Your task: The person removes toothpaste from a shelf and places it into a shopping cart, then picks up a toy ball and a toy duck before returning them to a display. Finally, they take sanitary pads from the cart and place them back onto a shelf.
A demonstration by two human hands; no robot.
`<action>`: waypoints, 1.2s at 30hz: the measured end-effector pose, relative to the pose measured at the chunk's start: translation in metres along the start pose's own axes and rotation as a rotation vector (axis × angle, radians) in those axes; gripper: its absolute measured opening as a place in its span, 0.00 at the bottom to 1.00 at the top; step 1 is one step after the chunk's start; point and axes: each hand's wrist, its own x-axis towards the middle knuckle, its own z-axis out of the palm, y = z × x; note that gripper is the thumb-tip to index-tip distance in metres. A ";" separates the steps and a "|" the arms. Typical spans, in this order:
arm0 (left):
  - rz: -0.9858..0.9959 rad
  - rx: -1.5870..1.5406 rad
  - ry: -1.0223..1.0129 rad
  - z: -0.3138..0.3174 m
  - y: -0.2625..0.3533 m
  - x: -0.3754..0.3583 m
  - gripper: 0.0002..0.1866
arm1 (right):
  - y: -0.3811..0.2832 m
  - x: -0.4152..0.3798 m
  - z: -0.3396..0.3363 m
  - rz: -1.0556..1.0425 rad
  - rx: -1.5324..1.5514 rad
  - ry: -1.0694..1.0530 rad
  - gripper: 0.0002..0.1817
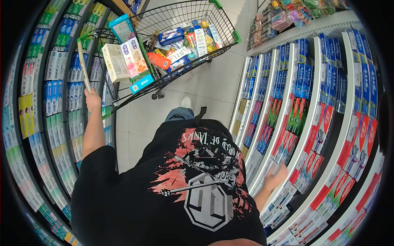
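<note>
My left hand (92, 99) is closed around the near end of the pale handle bar (83, 65) of a shopping cart. The black wire cart (172, 16) with green corners stands ahead of me, angled to the right. Boxes stand in its seat area, among them a white and pink box (134, 57), a cream box (115, 62) and a blue box (122, 28). Several packets, including a dark blue pack (171, 36), lie in the basket. At my right side, my right hand (275, 178) hangs slightly blurred beside the toothpaste shelves, fingers apart, with nothing visible in it.
Shelves of toothpaste boxes line the right side, with red Colgate boxes (310, 165) and blue boxes (331, 78). On the left, more shelves hold toothbrush packs (53, 97). A tiled floor (139, 145) runs between them. Colourful bagged goods (289, 14) sit at the upper right.
</note>
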 end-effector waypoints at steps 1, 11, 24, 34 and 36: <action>0.018 0.021 -0.005 0.001 -0.003 0.005 0.30 | -0.015 0.003 0.018 0.007 0.065 -0.095 0.21; -0.034 0.152 -0.096 0.003 -0.014 0.053 0.33 | -0.053 0.017 0.162 0.364 0.639 -1.152 0.18; 0.904 -0.288 -0.218 0.047 0.318 -0.221 0.22 | -0.015 0.174 0.303 0.253 0.672 -1.272 0.16; 0.502 0.091 -0.786 0.152 0.363 -0.192 0.34 | -0.067 0.288 0.375 0.196 0.825 -1.140 0.14; 0.510 0.176 -0.851 0.157 0.385 -0.178 0.36 | -0.084 0.301 0.356 0.144 0.740 -1.121 0.14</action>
